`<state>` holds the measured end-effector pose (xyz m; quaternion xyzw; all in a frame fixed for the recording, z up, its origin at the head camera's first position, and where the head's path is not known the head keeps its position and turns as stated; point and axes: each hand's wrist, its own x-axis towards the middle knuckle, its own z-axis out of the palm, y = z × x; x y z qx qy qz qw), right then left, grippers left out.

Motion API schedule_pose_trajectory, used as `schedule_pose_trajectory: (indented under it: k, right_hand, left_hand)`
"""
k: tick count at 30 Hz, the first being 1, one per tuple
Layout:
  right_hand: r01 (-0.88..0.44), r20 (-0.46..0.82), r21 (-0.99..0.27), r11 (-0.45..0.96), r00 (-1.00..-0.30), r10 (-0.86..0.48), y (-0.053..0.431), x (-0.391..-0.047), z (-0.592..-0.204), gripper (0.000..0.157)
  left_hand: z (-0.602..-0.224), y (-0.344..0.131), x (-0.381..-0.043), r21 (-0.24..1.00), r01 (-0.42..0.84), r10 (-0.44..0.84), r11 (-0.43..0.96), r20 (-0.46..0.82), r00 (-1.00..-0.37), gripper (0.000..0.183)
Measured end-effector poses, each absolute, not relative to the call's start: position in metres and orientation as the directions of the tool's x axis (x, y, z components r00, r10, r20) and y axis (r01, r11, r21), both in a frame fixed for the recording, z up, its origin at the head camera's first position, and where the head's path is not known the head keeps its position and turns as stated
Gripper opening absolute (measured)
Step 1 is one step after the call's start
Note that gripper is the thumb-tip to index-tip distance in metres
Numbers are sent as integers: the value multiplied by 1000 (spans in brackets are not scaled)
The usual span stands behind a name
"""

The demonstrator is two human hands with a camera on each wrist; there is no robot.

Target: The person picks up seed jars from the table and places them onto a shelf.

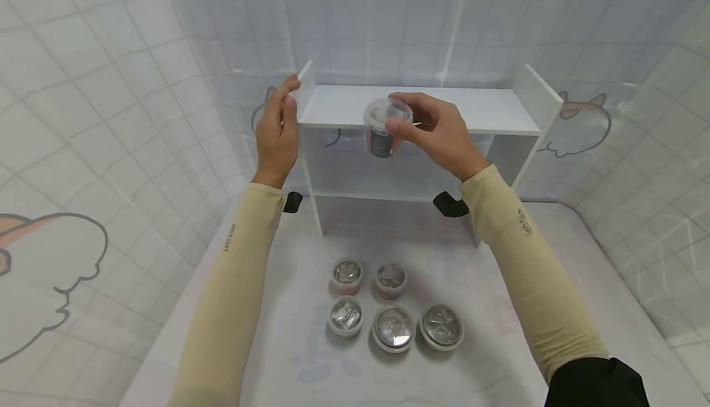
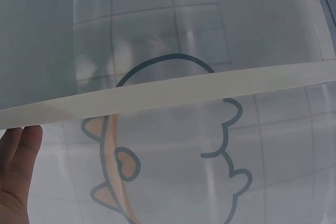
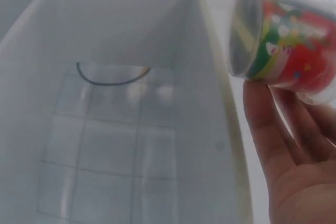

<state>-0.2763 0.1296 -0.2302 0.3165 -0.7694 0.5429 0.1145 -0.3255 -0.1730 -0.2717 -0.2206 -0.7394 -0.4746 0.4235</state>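
Note:
My right hand (image 1: 438,132) grips a small clear plastic tub (image 1: 383,139) between thumb and fingers, just in front of the upper shelf board. A dark label patch shows on it in the head view; in the right wrist view the tub (image 3: 299,45) bears a red and green print. My left hand (image 1: 277,132) is raised at the left side panel of a white shelf unit (image 1: 338,103). In the left wrist view its fingertips (image 2: 32,135) touch the edge of the white panel (image 2: 173,88).
Several small tubs with silvery tops stand in two rows on the pale cloth before the shelf, among them a front one (image 1: 394,328) and a back one (image 1: 347,271). The shelf has a lower board and a right side panel (image 1: 538,95). Tiled-pattern sheeting (image 1: 388,18) surrounds everything.

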Motion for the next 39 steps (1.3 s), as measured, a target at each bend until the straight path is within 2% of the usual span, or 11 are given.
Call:
schedule_pose_trajectory:
  k: [7,10,18,24,32,39]
  right_hand:
    - [-584,497,-782,218,-795,-347,123,-280,-213,53]
    - [-563,472,-793,232,-809,-350,118,-284,-207,53]
    - [-518,422,-825,227,-831,-362,104,-300,-195,57]
    - [-502,408,-835,227,-840,-356,97,-308,-197,57]
    - [-446,357,-860,249,-873,-331,88,-316,-193,63]
    - [-432,332,-838,334,-888,-317,82,-323,-192,68]
  left_hand:
    - [-257,-159,-303,485,745,-85,458,858,-507,30]
    - [-255,-157,-297,499,740,-93,451,851,-517,30]
    - [-268,-167,-319,497,731,-90,468,849,-520,31]
    - [-272,-166,-321,518,719,-97,463,836,-540,32]
    - [-258,-151,-297,519,728,-96,448,838,-538,31]
    - [-253,-149,-285,523,731,-99,439,836,-539,31]
